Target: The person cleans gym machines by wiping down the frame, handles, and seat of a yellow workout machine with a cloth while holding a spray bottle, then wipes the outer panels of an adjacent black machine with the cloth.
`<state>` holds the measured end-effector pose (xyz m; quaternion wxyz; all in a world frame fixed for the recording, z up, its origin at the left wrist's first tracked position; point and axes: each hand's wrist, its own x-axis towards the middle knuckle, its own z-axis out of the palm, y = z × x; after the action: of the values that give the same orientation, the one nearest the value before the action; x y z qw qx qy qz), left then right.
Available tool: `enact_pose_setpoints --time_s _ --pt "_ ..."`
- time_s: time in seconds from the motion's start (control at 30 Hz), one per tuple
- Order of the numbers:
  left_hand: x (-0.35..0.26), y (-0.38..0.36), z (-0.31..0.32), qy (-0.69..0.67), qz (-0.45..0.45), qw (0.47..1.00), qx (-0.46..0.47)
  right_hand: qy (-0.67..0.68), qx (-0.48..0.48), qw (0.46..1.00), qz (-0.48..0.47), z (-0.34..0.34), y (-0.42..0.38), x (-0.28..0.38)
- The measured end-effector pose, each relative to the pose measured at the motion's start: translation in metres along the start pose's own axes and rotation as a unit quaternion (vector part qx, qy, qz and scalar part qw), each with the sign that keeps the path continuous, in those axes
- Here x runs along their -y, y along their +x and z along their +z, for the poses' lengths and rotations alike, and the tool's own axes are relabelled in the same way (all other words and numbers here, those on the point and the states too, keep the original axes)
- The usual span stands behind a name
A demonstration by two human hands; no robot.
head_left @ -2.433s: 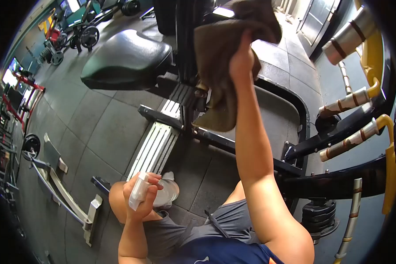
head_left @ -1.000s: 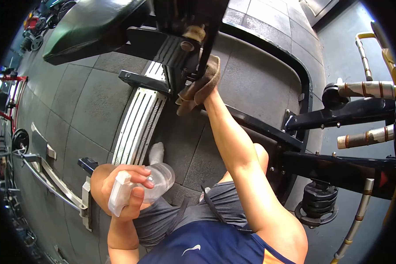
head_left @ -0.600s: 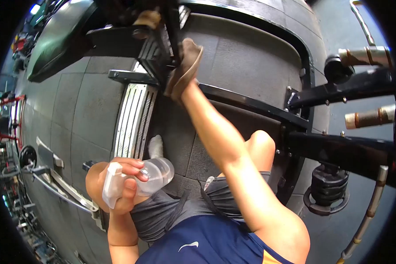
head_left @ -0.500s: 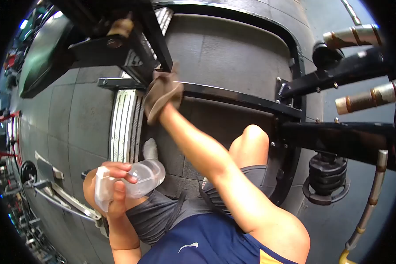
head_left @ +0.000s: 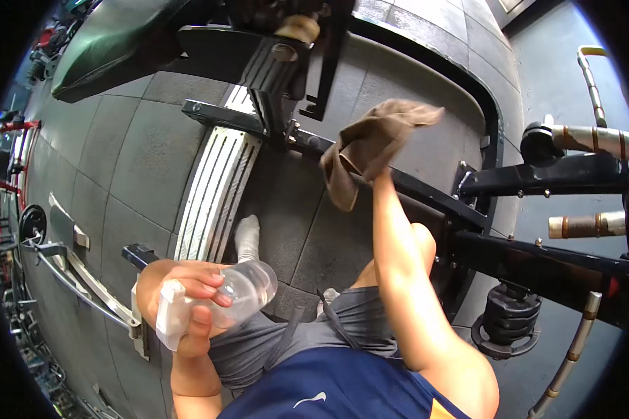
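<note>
My left hand point(head_left: 197, 293), low on the left, is wrapped round a clear plastic spray bottle point(head_left: 250, 292) with a white head point(head_left: 169, 314). The bottle lies tilted over my thigh, its base pointing right. My right arm reaches forward, and my right hand point(head_left: 380, 170) grips a brown cloth point(head_left: 374, 136) that covers most of the fingers. The cloth hangs loosely above the black crossbar point(head_left: 426, 192) of a gym machine. A padded seat point(head_left: 112, 49) on a black frame is at the upper left.
A ridged metal footplate point(head_left: 213, 188) runs along the floor left of my sock-covered foot point(head_left: 247, 234). Worn metal pegs point(head_left: 587, 225) jut from the frame on the right, above stacked black weights point(head_left: 511, 314). A barbell rack point(head_left: 84, 297) stands at left.
My right hand has drawn the brown cloth away from the seat's upright, toward the right. My view has shifted, and the left hand still holds the bottle.
</note>
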<state>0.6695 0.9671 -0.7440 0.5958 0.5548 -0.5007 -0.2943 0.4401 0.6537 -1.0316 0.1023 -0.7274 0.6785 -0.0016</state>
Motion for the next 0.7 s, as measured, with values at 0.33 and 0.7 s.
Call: enact_pose_setpoints --time_s 0.33,0.7 --pt "-0.009 0.001 0.002 0.115 -0.094 0.986 -0.069 0.051 -0.147 0.948 -0.277 0.105 0.024 0.098" --pt "0.011 -0.006 -0.017 0.059 -0.033 0.998 -0.012 -0.113 0.026 0.947 -0.299 0.024 0.007 -0.109"
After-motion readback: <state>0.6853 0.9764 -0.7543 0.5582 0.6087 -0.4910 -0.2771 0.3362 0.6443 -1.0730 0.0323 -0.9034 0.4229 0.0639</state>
